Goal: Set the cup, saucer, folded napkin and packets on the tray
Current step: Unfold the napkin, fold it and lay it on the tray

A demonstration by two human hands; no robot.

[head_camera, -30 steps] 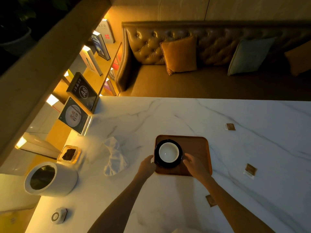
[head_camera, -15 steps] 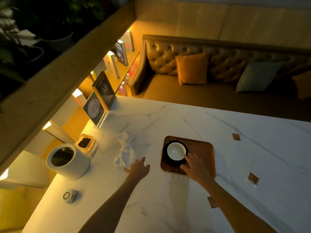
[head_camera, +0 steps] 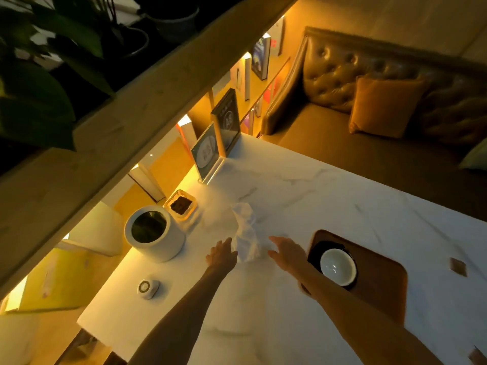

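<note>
- Head view: the white cup (head_camera: 337, 270) sits on the dark saucer (head_camera: 316, 252), on the wooden tray (head_camera: 379, 280) at the lower right of the frame.
- The napkin (head_camera: 246, 234) lies crumpled on the marble counter (head_camera: 329, 196), centre frame.
- The left hand (head_camera: 222, 255) touches the napkin's near edge, fingers loose; the right hand (head_camera: 288, 252) is spread, empty, just beside it.
- One packet (head_camera: 458, 266) lies right of the tray.

The white marble table (head_camera: 329, 206) carries a wooden tray (head_camera: 379, 280); left of the tray lie a crumpled napkin (head_camera: 246, 233), a white cylindrical container (head_camera: 155, 234) and a small round device (head_camera: 147, 288); right of it, a brown packet (head_camera: 458, 266).
</note>
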